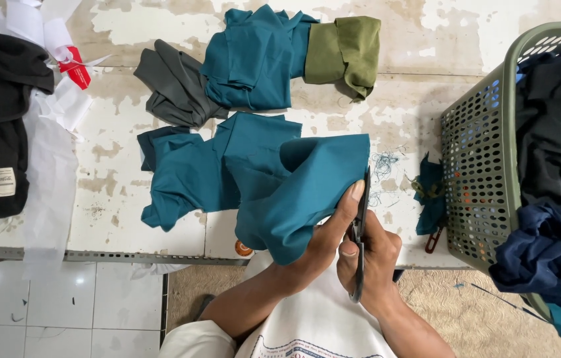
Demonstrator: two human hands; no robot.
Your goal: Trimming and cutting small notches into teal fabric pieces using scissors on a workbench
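Teal fabric piece (293,192) is up off the table (121,192), pinched at its right edge by the left hand (333,232), thumb on top and fingers tucked behind the cloth. Right alongside, the right hand (370,255) is wrapped tight around the handles of dark scissors (361,232), the blades running straight up the edge of the cloth and looking nearly closed.

Watch that left thumb: it sits just beside the blade line, and a snip taken too low could catch it. The cloth also hangs in loose folds, so a hidden layer could slide between the blades and get cut along with the edge. If the pinch slackens, the piece would sag and the cut could wander.

The fabric spreads out to the left of and above the grip, its far side draping down onto more teal pieces (187,176) lying on the table. A stack of folded teal cloth (250,59), a grey piece (174,86) and an olive one (347,50) lie further back; a green perforated laundry basket (479,166) full of dark garments stands at the right.
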